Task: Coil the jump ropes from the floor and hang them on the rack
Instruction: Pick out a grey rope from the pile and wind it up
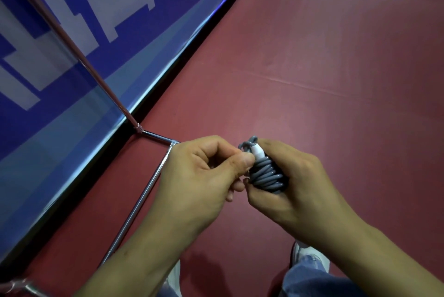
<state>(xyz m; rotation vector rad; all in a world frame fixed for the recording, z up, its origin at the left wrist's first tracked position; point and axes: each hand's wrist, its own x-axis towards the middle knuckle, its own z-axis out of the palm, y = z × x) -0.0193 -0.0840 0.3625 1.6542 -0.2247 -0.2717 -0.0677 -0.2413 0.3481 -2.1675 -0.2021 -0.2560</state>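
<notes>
Both hands work one coiled jump rope (266,174).
Right hand (295,183) grips the tight grey bundle; left hand (204,174) pinches its end beside the white handle (256,152).

Setting, as I view it remotely: a dull red floor (336,32) with a faint raised seam (283,79) meets a dark strip (194,50) below a glossy blue wall panel (79,109) bearing white block shapes (21,90).

Grey jump rope (267,175) coiled round white handle (257,152), gripped by right hand (298,183); left hand (201,176) pinching it from nine o'clock; chrome rack frame (145,191) at eight o'clock.
</notes>
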